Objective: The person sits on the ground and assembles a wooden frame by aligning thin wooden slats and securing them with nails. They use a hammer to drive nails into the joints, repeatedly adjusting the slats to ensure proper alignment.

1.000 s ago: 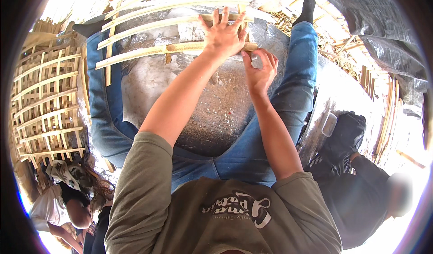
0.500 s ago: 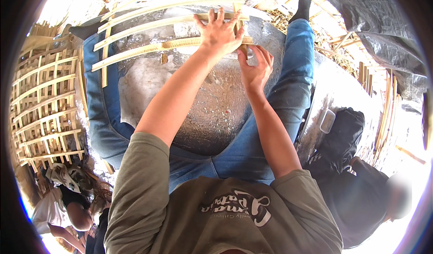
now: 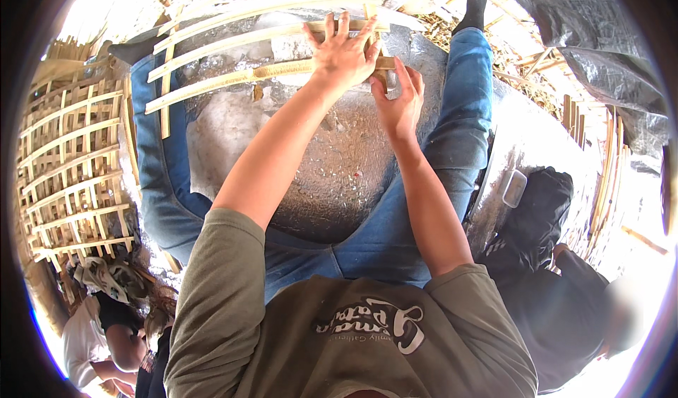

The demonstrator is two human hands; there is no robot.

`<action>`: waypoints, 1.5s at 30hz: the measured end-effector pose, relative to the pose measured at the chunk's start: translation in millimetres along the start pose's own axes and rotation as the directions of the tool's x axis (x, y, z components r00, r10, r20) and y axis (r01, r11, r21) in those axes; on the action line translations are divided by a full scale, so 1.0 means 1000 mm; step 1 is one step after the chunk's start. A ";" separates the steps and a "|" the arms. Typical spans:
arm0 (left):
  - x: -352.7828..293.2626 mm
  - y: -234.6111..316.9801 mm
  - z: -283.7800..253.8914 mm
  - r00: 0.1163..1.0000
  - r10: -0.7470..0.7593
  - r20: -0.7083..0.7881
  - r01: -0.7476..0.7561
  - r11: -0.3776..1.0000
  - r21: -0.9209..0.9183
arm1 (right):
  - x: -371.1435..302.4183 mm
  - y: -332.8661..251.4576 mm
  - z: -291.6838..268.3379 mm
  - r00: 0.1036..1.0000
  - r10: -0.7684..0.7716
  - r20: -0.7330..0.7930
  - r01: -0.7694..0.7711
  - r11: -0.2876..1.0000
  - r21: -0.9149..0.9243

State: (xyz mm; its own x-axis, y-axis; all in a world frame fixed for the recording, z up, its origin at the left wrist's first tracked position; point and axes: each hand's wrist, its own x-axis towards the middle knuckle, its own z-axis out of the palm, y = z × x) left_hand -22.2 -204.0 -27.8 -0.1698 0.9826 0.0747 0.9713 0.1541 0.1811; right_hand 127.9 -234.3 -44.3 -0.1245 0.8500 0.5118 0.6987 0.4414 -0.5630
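Note:
A loose lattice of pale bamboo strips lies over the floor between my outstretched legs, with long strips running left to right across upright ones. My left hand (image 3: 342,55) is open and flat on it, fingers spread, pressing over the middle strip (image 3: 240,43) and the nearest strip (image 3: 205,92). Just right of it, my right hand (image 3: 400,101) holds the right end of the nearest strip between thumb and fingers, by the right upright strip (image 3: 382,79). At the left, another upright strip (image 3: 165,115) crosses the long ones.
A finished-looking woven bamboo panel (image 3: 70,165) stands at the left. Dark plastic sheeting (image 3: 600,59) hangs at the upper right. A clear container (image 3: 514,188) lies near a person in dark clothes (image 3: 544,313). Another person (image 3: 106,334) sits at the lower left.
My right hand has shifted slightly up and left, its fingers now at the end of the nearest strip. My left hand stays in place. The person at lower left has moved a little.

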 end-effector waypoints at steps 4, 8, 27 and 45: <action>0.000 -0.002 -0.001 1.000 -0.003 -0.002 0.003 1.000 0.015 | -0.001 0.002 -0.001 0.999 0.029 0.042 -0.031 0.998 0.047; 0.000 -0.002 -0.001 1.000 0.002 -0.005 -0.002 1.000 -0.001 | 0.001 0.001 -0.002 0.999 0.027 0.048 -0.030 0.998 0.062; 0.002 -0.004 0.002 1.000 0.014 -0.009 -0.014 0.998 0.061 | 0.003 0.004 0.001 0.998 0.018 0.064 -0.025 0.995 0.098; 0.005 -0.005 0.004 1.000 0.024 -0.004 -0.024 0.991 0.128 | 0.001 0.006 0.004 0.998 0.058 0.039 -0.063 0.987 0.147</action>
State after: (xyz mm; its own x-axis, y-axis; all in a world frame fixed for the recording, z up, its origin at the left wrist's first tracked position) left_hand -27.7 -199.7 -32.5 -0.1468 0.9857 0.0827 0.9884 0.1428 0.0522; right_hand 129.6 -229.4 -49.8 -0.1108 0.8847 0.4528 0.5937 0.4243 -0.6838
